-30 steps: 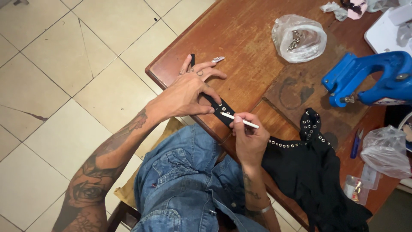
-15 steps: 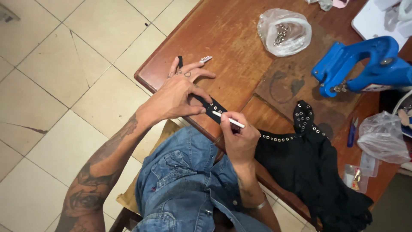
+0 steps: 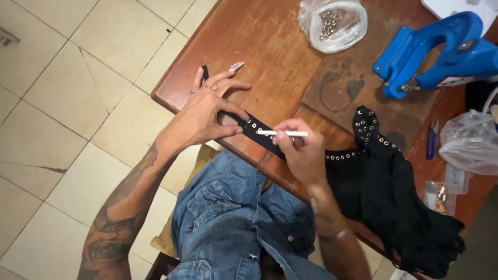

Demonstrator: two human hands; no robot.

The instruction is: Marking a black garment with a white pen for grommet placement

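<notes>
Hands first. Left hand [image 3: 207, 111] lies spread and flat on a black fabric strip [image 3: 257, 132], fingers splayed, thumb pinning the strip to the wooden table [image 3: 270, 57] near its edge. Right hand [image 3: 301, 150] is closed in a writing grip on a white marking pencil [image 3: 282, 134], tip toward the strip, between the metal eyelets set along it. Whether the tip touches the cloth is hard to tell from this angle.

The strip runs right into a black garment [image 3: 394, 207] trimmed with a row of eyelets; the garment drapes over the table edge toward the person's denim lap [image 3: 228, 223].

Farther out: a blue hand press [image 3: 441, 52] at the upper right, a clear plastic bag of metal eyelets [image 3: 332, 23] at the top, a second clear bag [image 3: 469, 142] at the right, a small clear box [image 3: 441, 196] just below it, and a small blue tool [image 3: 431, 140] between press and bag.

Risks, as a judgement: the hanging garment's weight could drag the strip under the thumb and skew a mark; the strip sits near the table edge, so a slip of the left hand could let it slide off; heavy pencil pressure could snap the tip.
</notes>
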